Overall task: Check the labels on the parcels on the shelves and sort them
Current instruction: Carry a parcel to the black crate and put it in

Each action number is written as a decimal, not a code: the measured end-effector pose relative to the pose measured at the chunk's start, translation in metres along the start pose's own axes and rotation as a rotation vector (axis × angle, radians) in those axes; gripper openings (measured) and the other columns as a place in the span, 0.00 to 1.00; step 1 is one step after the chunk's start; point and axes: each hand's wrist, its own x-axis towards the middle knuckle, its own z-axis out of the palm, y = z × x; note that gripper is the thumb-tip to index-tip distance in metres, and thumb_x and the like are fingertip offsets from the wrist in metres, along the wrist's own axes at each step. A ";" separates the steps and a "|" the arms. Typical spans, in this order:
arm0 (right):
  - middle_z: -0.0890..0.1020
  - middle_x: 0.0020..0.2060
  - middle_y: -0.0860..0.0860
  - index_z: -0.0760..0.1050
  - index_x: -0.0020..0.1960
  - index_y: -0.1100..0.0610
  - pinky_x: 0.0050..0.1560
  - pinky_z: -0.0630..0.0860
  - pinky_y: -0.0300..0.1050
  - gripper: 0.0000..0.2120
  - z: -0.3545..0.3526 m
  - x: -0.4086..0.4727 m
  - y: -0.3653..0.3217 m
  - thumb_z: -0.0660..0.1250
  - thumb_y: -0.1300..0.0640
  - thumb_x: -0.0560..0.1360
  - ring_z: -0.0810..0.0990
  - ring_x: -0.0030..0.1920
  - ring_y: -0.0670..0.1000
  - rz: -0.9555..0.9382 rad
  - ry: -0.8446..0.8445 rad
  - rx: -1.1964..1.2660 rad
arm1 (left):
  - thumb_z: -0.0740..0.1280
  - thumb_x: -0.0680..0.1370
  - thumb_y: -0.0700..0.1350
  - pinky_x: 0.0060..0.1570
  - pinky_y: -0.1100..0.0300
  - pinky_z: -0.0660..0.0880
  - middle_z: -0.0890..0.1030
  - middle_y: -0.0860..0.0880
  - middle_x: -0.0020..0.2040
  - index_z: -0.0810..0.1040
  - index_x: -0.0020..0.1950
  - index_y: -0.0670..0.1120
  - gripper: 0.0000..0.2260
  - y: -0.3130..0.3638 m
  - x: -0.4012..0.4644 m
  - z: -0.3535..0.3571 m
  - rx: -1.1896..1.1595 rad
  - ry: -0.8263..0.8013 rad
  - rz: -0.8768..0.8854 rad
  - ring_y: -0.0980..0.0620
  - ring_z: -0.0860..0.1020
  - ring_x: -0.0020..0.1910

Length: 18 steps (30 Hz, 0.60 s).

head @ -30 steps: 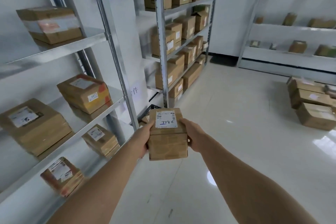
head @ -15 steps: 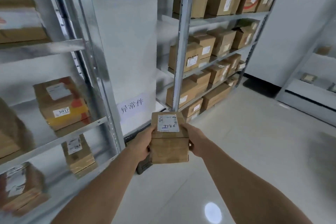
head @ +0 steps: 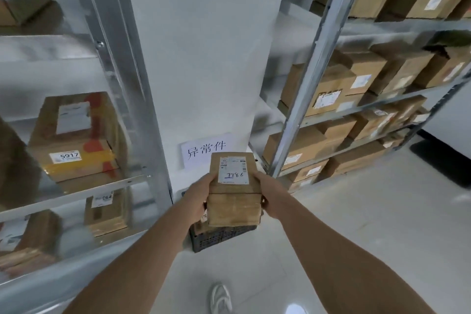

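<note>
I hold a small brown cardboard parcel [head: 234,201] in front of me with both hands. Its white label [head: 233,170] faces up, with handwritten digits on it. My left hand [head: 198,199] grips the parcel's left side and my right hand [head: 270,195] grips its right side. The parcel hangs above a dark plastic crate [head: 219,237] on the floor by a white pillar. A paper sign [head: 205,149] with handwritten characters is stuck on the pillar just behind the parcel.
A metal shelf rack [head: 122,84] on the left holds parcels, one marked 5917 [head: 74,135]. Another rack [head: 316,76] on the right is packed with cardboard boxes [head: 328,94]. White floor [head: 356,224] lies to the right. My shoe [head: 221,298] shows below.
I have walked closer to the white pillar, still carrying the parcel in both hands. The sign and crate are now right behind and under the parcel; the racks loom larger.
</note>
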 end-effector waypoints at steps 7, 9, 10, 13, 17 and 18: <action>0.84 0.47 0.50 0.79 0.54 0.53 0.46 0.78 0.45 0.10 0.018 0.100 -0.072 0.61 0.50 0.84 0.81 0.47 0.51 0.015 -0.064 -0.043 | 0.66 0.82 0.55 0.56 0.46 0.81 0.87 0.45 0.50 0.84 0.57 0.47 0.13 0.058 0.087 0.009 -0.062 0.060 0.001 0.42 0.84 0.52; 0.84 0.44 0.50 0.78 0.51 0.53 0.48 0.79 0.45 0.09 0.021 0.118 -0.084 0.61 0.51 0.84 0.81 0.44 0.50 0.030 -0.068 -0.039 | 0.66 0.82 0.55 0.53 0.47 0.81 0.87 0.44 0.51 0.84 0.56 0.47 0.13 0.069 0.097 0.011 -0.067 0.070 -0.012 0.43 0.85 0.51; 0.85 0.45 0.50 0.78 0.52 0.54 0.52 0.80 0.47 0.10 0.024 0.131 -0.093 0.61 0.51 0.84 0.82 0.45 0.51 0.034 -0.088 -0.050 | 0.66 0.82 0.55 0.50 0.48 0.81 0.87 0.44 0.51 0.84 0.56 0.47 0.14 0.077 0.106 0.012 -0.080 0.084 -0.019 0.43 0.85 0.50; 0.86 0.52 0.53 0.79 0.58 0.55 0.66 0.77 0.57 0.12 0.029 0.162 -0.103 0.61 0.49 0.83 0.83 0.58 0.57 0.037 -0.129 -0.075 | 0.66 0.82 0.56 0.47 0.50 0.82 0.88 0.45 0.49 0.84 0.58 0.47 0.14 0.087 0.126 0.014 -0.100 0.104 -0.029 0.44 0.85 0.48; 0.85 0.55 0.54 0.79 0.55 0.53 0.69 0.74 0.57 0.11 0.030 0.206 -0.102 0.60 0.49 0.84 0.82 0.59 0.56 0.079 -0.186 -0.148 | 0.65 0.82 0.57 0.54 0.46 0.82 0.88 0.45 0.48 0.83 0.60 0.47 0.16 0.080 0.153 0.019 -0.123 0.167 -0.058 0.43 0.85 0.49; 0.85 0.56 0.53 0.79 0.57 0.53 0.69 0.75 0.57 0.12 0.029 0.216 -0.098 0.60 0.49 0.84 0.82 0.60 0.56 0.098 -0.198 -0.171 | 0.65 0.82 0.58 0.55 0.45 0.82 0.88 0.45 0.49 0.84 0.60 0.47 0.17 0.076 0.157 0.021 -0.125 0.177 -0.075 0.43 0.85 0.50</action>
